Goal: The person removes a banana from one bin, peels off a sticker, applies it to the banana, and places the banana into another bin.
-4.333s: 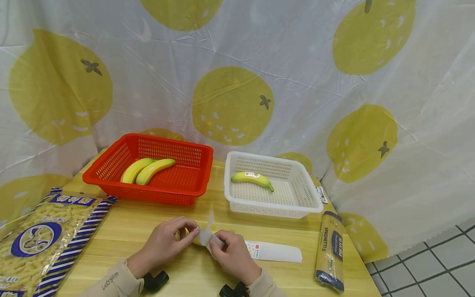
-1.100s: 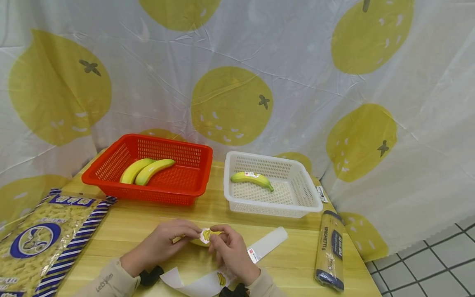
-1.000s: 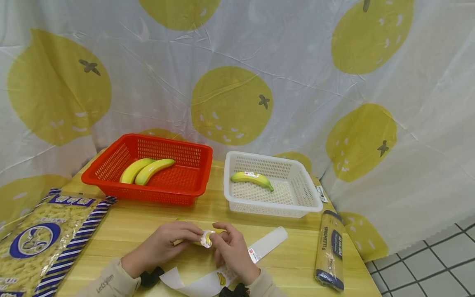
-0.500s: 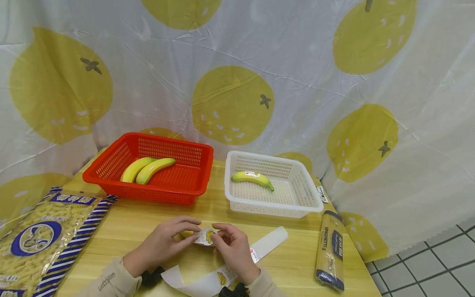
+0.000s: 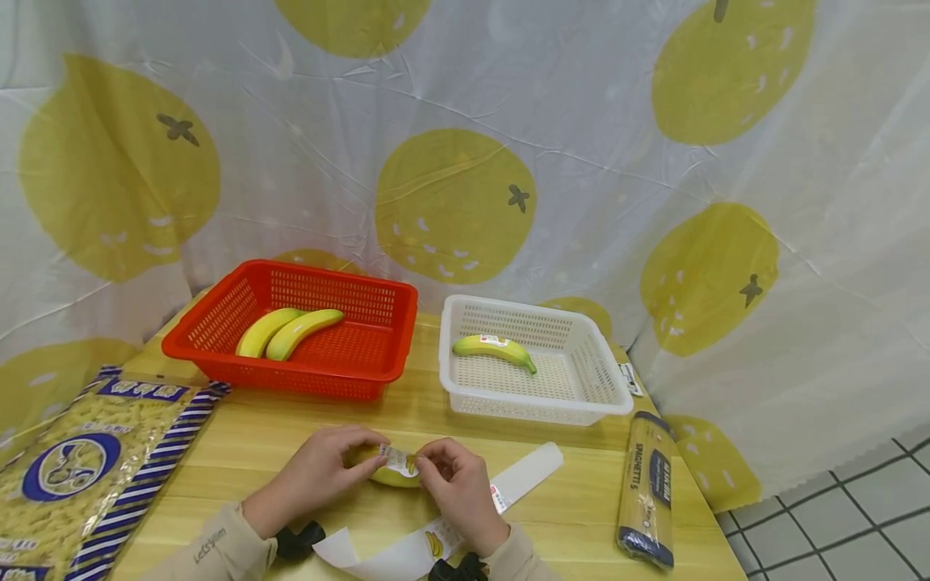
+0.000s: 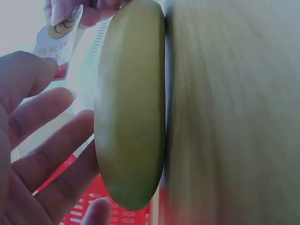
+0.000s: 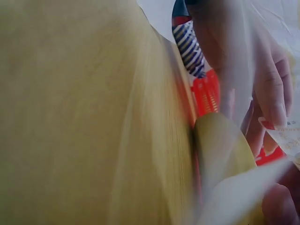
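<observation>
- At the near table edge a white backing strip (image 5: 392, 553) with a printed banana lies between the two sleeves.
- Just beyond it, the left hand (image 5: 320, 476) curls its fingers around a banana (image 5: 388, 476) lying on the table (image 5: 276, 440), and its fingertips pinch one end of a small sticker (image 5: 400, 460).
- The right hand (image 5: 454, 484) pinches the sticker's other end, holding it over the banana.
- A second white strip (image 5: 526, 476) lies just right of the right hand; a spaghetti packet (image 5: 647, 488) sits at the right edge and a pasta bag (image 5: 80, 468) at the left.
- Farther back, a red basket (image 5: 298, 387) holds two bananas (image 5: 286, 332); beside it, a white basket (image 5: 581, 403) holds one labelled banana (image 5: 494, 349).
- A lemon-print curtain (image 5: 465, 145) hangs behind.
</observation>
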`<state>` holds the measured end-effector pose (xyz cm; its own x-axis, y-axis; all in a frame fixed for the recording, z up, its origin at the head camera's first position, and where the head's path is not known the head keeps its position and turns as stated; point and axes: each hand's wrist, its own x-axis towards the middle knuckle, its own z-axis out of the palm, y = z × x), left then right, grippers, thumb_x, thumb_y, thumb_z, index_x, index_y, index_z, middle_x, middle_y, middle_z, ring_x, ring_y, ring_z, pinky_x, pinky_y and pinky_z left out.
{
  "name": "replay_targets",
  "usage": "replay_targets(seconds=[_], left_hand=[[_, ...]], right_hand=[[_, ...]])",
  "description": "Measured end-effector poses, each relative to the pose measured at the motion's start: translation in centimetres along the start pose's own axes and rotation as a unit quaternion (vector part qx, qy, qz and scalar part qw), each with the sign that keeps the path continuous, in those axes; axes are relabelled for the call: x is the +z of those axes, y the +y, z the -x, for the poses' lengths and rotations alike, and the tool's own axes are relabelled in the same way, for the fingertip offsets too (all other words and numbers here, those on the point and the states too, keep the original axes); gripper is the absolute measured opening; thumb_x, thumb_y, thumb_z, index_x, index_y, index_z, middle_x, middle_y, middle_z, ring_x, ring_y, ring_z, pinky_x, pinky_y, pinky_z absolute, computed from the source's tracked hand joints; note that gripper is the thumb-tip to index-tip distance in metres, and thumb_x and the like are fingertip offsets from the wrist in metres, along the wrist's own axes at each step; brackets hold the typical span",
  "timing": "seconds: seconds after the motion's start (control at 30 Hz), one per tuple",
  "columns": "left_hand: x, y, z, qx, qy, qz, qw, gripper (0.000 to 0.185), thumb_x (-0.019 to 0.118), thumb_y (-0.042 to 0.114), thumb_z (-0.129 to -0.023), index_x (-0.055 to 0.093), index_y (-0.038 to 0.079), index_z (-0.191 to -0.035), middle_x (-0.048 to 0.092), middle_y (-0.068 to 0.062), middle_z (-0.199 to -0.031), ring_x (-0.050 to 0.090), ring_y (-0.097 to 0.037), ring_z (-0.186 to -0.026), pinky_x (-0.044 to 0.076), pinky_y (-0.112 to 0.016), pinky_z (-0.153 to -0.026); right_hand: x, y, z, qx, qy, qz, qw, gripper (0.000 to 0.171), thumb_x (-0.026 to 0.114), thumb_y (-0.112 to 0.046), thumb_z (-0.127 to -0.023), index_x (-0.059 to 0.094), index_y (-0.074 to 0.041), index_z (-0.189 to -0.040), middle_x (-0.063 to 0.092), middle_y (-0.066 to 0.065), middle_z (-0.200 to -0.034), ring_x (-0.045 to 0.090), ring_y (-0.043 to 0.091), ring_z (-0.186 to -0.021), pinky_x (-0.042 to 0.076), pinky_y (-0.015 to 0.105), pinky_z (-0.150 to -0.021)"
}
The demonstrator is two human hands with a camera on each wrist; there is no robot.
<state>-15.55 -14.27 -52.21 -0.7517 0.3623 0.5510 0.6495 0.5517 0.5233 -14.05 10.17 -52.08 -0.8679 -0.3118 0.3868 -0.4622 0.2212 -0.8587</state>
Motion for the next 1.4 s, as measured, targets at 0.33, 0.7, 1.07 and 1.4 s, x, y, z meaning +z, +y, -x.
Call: replay_targets(seconds=[0.33,0.7,1.07,1.4], left_hand=[[-0.21,0.37,-0.26,0.053,0.037,0.023,0.9977,0.027,0.084,0.009,-0.084,0.073,0.031,-0.095,0.069,0.025,-0.088,0.063,0.005,-0.08,0.05,-0.035,-0.08],[-0.2,0.66,-0.15,0.027,0.023,0.07,0.9969,0.008,0.079,0.023,-0.093,0.072,0.027,-0.092,0.063,0.022,-0.091,0.058,0.003,-0.079,0.051,-0.03,-0.067],[0.11,0.67,-0.09,-0.036,0.014,0.096,0.9946,0.015,0.083,0.02,-0.089,0.071,0.029,-0.087,0.06,0.021,-0.081,0.055,0.002,-0.071,0.051,-0.028,-0.061],[0.59,-0.07,-0.01,-0.084,-0.026,0.095,0.9916,0.02,0.087,0.028,-0.085,0.067,0.031,-0.082,0.059,0.017,-0.079,0.055,-0.001,-0.069,0.05,-0.021,-0.061]], right_hand=[[0.06,0.03,-0.02,-0.073,0.021,0.03,0.997,0.004,0.067,-0.013,-0.101,0.071,-0.014,-0.099,0.072,0.011,-0.098,0.054,-0.002,-0.058,0.05,0.021,-0.051],[0.06,0.5,-0.23,-0.137,0.073,0.062,0.986,0.01,0.075,0.0,-0.092,0.077,-0.008,-0.098,0.071,0.006,-0.087,0.051,0.007,-0.059,0.046,0.019,-0.052],[0.04,0.49,-0.06,-0.079,0.058,0.073,0.992,0.019,0.076,-0.007,-0.093,0.071,-0.011,-0.111,0.072,0.001,-0.089,0.056,0.005,-0.067,0.05,0.023,-0.056],[-0.14,0.26,-0.19,-0.018,0.047,0.129,0.99,0.008,0.078,-0.015,-0.093,0.073,-0.021,-0.093,0.069,-0.015,-0.092,0.057,0.007,-0.091,0.051,0.031,-0.082]])
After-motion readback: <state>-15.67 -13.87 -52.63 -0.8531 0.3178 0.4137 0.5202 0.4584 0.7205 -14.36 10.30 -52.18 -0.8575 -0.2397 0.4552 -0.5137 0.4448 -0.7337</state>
